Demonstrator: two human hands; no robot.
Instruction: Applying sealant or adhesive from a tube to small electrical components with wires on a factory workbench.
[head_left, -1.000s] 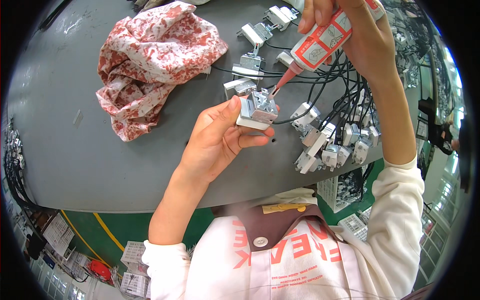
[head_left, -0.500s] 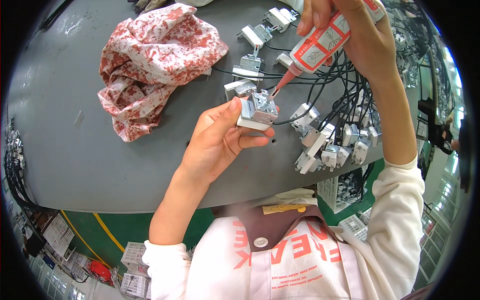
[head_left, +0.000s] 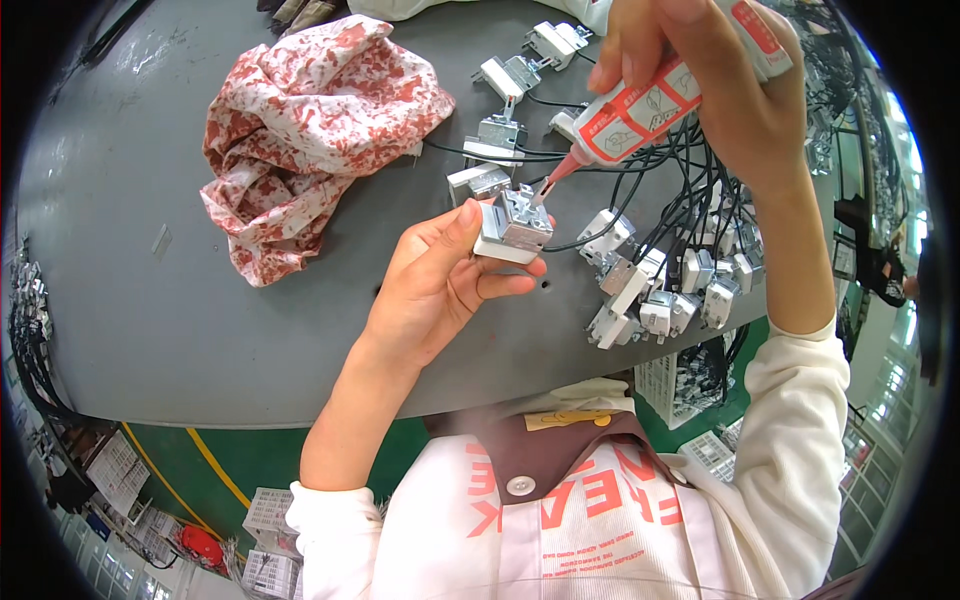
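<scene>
Left hand fingers gripping a small metal part, held above the grey surface. Right hand fingers closed round a glue tube (nozzle tip touching the part's top). Wired parts just right; patterned cloth further back-left.

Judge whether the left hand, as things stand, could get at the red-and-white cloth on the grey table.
Probably not freely: the left hand is closed on a small metal part, so its fingers are occupied. The cloth lies uncovered on the table to its left, with nothing between.
</scene>
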